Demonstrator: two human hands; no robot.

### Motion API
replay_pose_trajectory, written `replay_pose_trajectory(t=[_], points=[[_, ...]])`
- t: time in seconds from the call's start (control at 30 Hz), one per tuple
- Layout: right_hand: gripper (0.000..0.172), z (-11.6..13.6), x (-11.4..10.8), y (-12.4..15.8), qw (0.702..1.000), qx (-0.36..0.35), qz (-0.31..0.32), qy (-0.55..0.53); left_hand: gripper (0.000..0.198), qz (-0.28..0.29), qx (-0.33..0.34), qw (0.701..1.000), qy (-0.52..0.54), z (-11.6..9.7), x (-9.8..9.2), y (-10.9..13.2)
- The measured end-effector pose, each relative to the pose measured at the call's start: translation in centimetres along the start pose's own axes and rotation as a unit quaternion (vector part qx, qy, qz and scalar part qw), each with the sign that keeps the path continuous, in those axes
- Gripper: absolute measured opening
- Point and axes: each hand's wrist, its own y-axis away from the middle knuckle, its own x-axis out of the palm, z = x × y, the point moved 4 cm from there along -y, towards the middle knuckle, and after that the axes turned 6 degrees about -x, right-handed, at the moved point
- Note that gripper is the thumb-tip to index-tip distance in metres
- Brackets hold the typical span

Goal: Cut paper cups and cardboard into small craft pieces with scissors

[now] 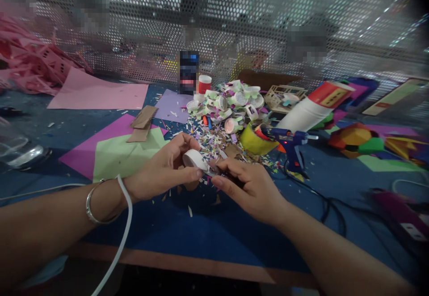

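Note:
My left hand (170, 164) is closed around a small white round paper piece (195, 158), thumb below and fingers above, over the middle of the blue table. Close on its right, my right hand (250, 186) pinches at the piece's edge. What lies between the right fingertips is small and dark, and I cannot make it out. Paper scraps (217, 139) in many colours are strewn just beyond both hands. Behind them rises a heap of small white round paper pieces with green tabs (239, 100).
A blue glue gun (292, 150) stands at right beside a yellow round holder (254, 139), its black cable trailing. Behind lies a white and red tube (298, 115). Green paper (117, 157) and cardboard strips (142, 124) lie left. A white cord (125, 229) crosses my left wrist.

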Motion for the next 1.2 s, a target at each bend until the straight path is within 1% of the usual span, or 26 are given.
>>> replay_pose_trajectory(t=[0.07, 0.13, 0.23, 0.3, 0.4, 0.47, 0.57, 0.63, 0.7, 0.77, 0.87, 0.97, 1.03, 1.1, 1.2], points=[[0.036, 0.1, 0.0, 0.0, 1.0, -0.012, 0.008, 0.002, 0.038, -0.002, 0.034, 0.999, -0.037, -0.4, -0.3, 0.1], [0.035, 0.2, 0.0, 0.0, 1.0, -0.028, 0.013, 0.001, 0.035, 0.009, 0.055, 0.996, -0.073, -0.7, -0.4, 0.2], [0.034, 0.3, -0.1, 0.1, 0.999, -0.049, 0.016, -0.001, 0.031, 0.047, 0.056, 0.992, -0.106, -0.8, -0.4, 0.4], [0.034, 0.3, -0.2, 0.2, 0.998, -0.057, 0.017, -0.002, 0.033, 0.053, 0.054, 0.989, -0.127, -0.8, -0.6, 0.4], [0.035, 0.1, -0.4, 0.3, 0.999, -0.051, 0.017, 0.007, 0.037, 0.031, 0.063, 0.984, -0.165, -0.8, -0.9, 0.4], [0.035, 0.0, -0.4, 0.3, 0.999, -0.046, 0.015, 0.012, 0.037, 0.014, 0.082, 0.973, -0.214, -1.0, -1.1, 0.3], [0.035, 0.0, -0.5, 0.2, 0.999, -0.047, 0.008, 0.008, 0.037, -0.008, 0.137, 0.941, -0.309, -1.6, -1.0, 0.4], [0.036, 0.1, -0.5, 0.2, 0.999, -0.053, 0.008, 0.0, 0.042, -0.018, 0.173, 0.92, -0.351, -1.9, -0.8, 0.6], [0.037, 0.3, -0.6, 0.2, 0.998, -0.056, 0.008, -0.007, 0.049, -0.035, 0.196, 0.903, -0.382, -2.1, -0.7, 0.8], [0.037, 0.4, -0.7, 0.3, 0.998, -0.054, 0.007, -0.011, 0.052, -0.058, 0.201, 0.889, -0.407, -2.2, -0.6, 1.0], [0.037, 0.4, -0.8, 0.4, 0.999, -0.049, 0.008, -0.017, 0.05, -0.079, 0.198, 0.88, -0.424, -2.2, -0.6, 1.0], [0.037, 0.4, -0.9, 0.4, 0.999, -0.044, 0.01, -0.018, 0.05, -0.082, 0.2, 0.883, -0.416, -2.2, -0.6, 1.0], [0.037, 0.4, -0.9, 0.3, 0.999, -0.04, 0.011, -0.015, 0.05, -0.085, 0.195, 0.892, -0.4, -2.2, -0.5, 1.0], [0.038, 0.3, -0.9, 0.3, 0.999, -0.036, 0.011, -0.011, 0.05, -0.084, 0.174, 0.908, -0.372, -2.1, -0.4, 0.9], [0.039, 0.3, -0.8, 0.2, 1.0, -0.025, 0.011, -0.014, 0.05, -0.068, 0.114, 0.943, -0.306, -1.6, -0.3, 0.8]])
